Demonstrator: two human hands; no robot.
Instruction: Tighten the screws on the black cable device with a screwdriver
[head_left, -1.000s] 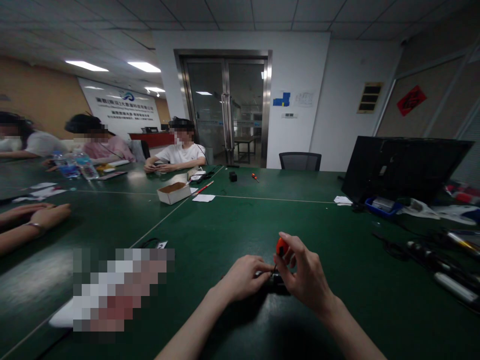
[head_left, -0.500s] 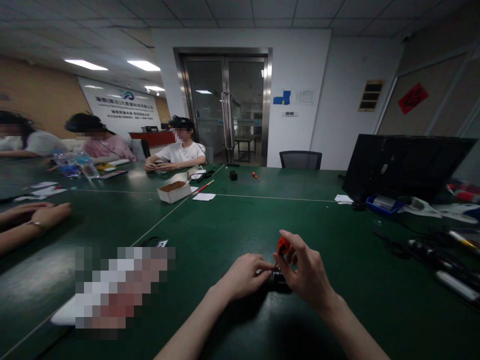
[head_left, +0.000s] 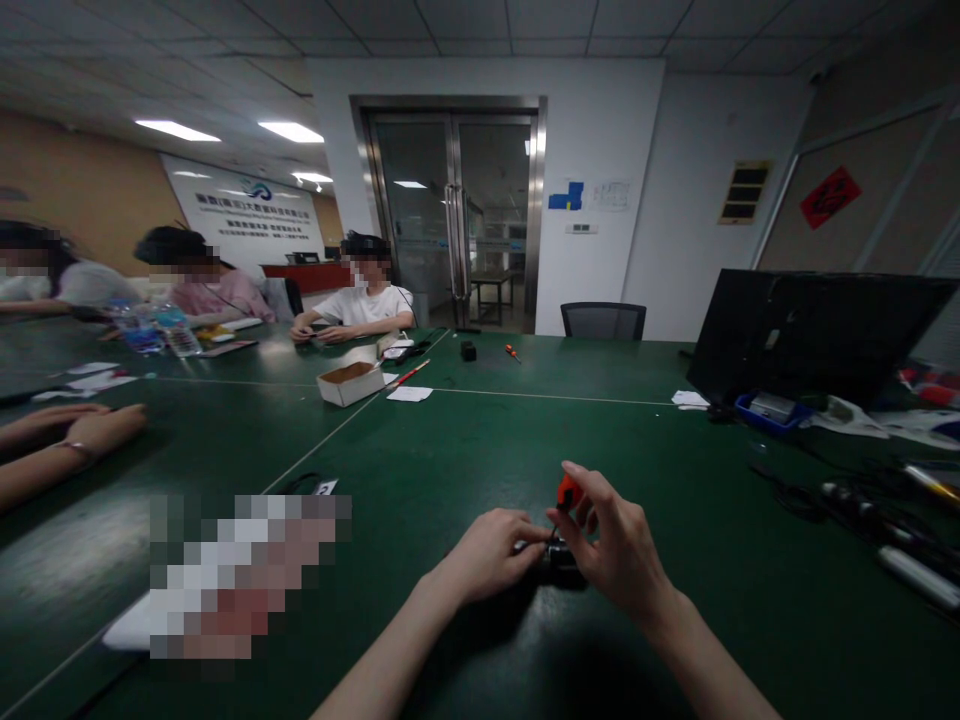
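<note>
- My left hand [head_left: 491, 552] lies low on the green table [head_left: 420, 470], fingers curled in and pinched on the left end of a small black part [head_left: 561, 570]. Most of the part is hidden, so I cannot tell what it is.
- The part sits on the table right between my two hands, touching both, directly under my right thumb.
- My right hand [head_left: 616, 552] is closed around an orange-handled screwdriver [head_left: 568, 491]. Thumb and fingertips grip the handle, which stands nearly upright above the part, and the dark shaft points down into it.
- To my left, near the table edge, lies a flat pale thing under a blurred patch [head_left: 247, 575].
- Further left, a co-worker's hands [head_left: 79, 432] rest folded on the table, well apart from mine.
- To my right, cables and pen-like tools [head_left: 885, 520] lie scattered.
- Beyond them a blue tray [head_left: 766, 410] sits at the foot of a black monitor [head_left: 817, 335].
- At mid-table stand an open cardboard box [head_left: 346, 383] and a white paper slip [head_left: 409, 394] just beside it.
- At the far end sit three people, with an empty chair [head_left: 604, 320] and glass doors [head_left: 457, 220] behind.
</note>
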